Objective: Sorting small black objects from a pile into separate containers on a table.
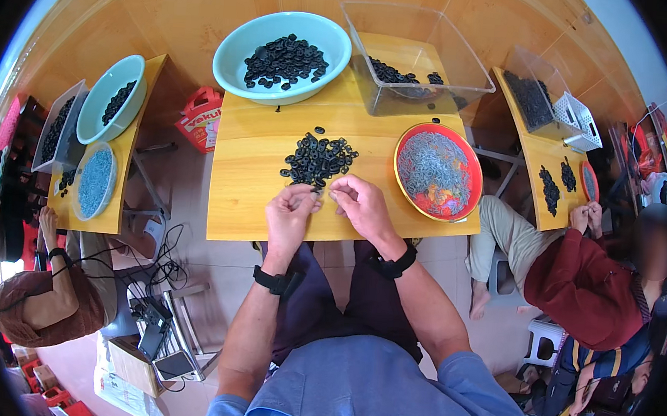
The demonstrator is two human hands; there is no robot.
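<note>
My left hand (289, 216) is closed in a pinch at the near edge of a pile of small black oval parts (317, 159) on the yellow table. Facing it, my right hand (363, 208) also pinches thumb to fingers, with a small gap between the two hands. Whatever is in either pinch is too small to make out. A red and yellow round tray (399, 174), full of small silvery metal pieces (439, 163), lies to the right of my right hand. Both wrists wear black bands.
A light-blue basin (231, 66) with black parts and a clear plastic bin (426, 98) stand along the table's far side. Neighbouring tables on the left (117, 208) and right (525, 148) hold similar containers, with people working there. Cables (168, 254) hang at the lower left.
</note>
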